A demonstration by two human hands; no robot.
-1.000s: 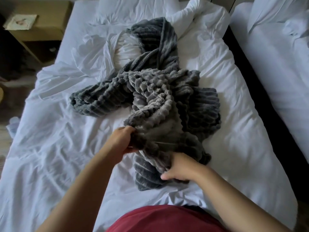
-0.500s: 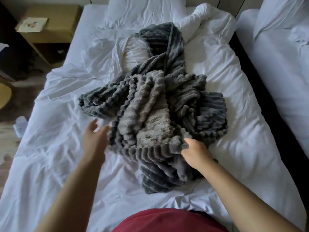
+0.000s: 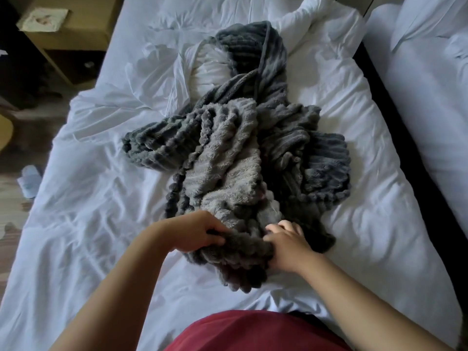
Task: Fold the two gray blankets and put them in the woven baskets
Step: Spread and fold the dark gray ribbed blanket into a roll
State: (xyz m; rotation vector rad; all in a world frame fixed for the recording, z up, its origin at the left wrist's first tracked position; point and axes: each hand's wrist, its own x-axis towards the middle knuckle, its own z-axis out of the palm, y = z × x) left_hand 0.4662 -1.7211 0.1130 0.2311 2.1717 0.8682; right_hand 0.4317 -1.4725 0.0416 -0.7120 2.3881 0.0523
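Both hands hold the near end of a heap of gray ribbed plush blankets (image 3: 228,160) that runs away up the frame.

At lower centre-left, the left hand (image 3: 200,233) curls its fingers over a bunched edge of the heap. Just right of it, with that bunch between them, the right hand (image 3: 288,245) clutches the same wad, fingers dug into the pile. Both hands are equally near. The heap lies on the rumpled white-sheeted bed (image 3: 76,224), its long axis running from the hands toward upper centre, one arm of fabric jutting to middle left, a darker mass at middle right. Freeing an edge likely means pulling toward the lower frame. No woven basket is in view.
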